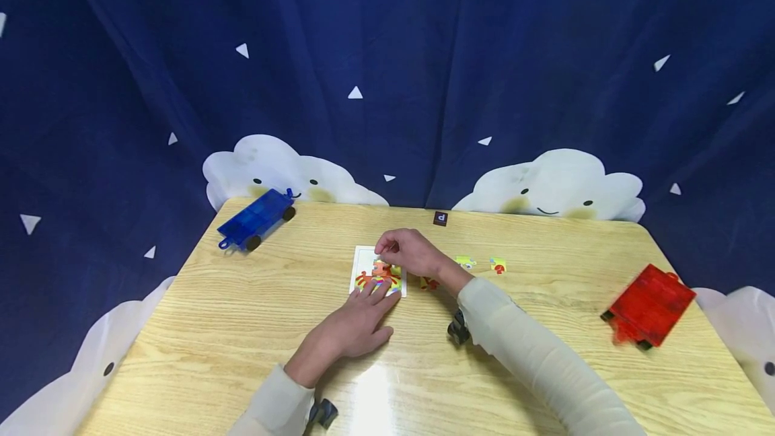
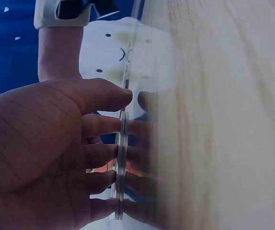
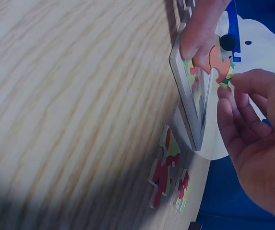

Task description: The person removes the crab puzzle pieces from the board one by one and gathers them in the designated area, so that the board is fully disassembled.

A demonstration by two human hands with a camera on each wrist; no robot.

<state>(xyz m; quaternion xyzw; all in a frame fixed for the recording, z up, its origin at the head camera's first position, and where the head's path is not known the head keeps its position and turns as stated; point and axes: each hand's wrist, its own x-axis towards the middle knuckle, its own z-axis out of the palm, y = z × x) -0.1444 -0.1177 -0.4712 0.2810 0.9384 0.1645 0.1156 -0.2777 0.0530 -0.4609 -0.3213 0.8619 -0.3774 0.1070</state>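
A white-framed jigsaw board [image 1: 362, 259] with a red, orange and yellow picture lies mid-table. The fingers of my left hand [image 1: 357, 325] are extended and rest on its near part; in the left wrist view, the fingertips meet the board's edge [image 2: 123, 158]. My right hand [image 1: 414, 253] is over the far right part of the board. In the right wrist view, its thumb and fingertips pinch an orange and green puzzle piece [image 3: 219, 60], tilted up from the board. A loose red and yellow-green puzzle piece [image 1: 429, 283] lies right of the board, partly below the right hand.
Two more loose pieces, one yellow and blue [image 1: 465, 262] and one yellow and red [image 1: 498, 266], lie farther right. A blue toy wagon [image 1: 257, 219] stands back left, a red toy wagon [image 1: 652, 303] at right. A small dark square [image 1: 440, 219] lies near the back edge.
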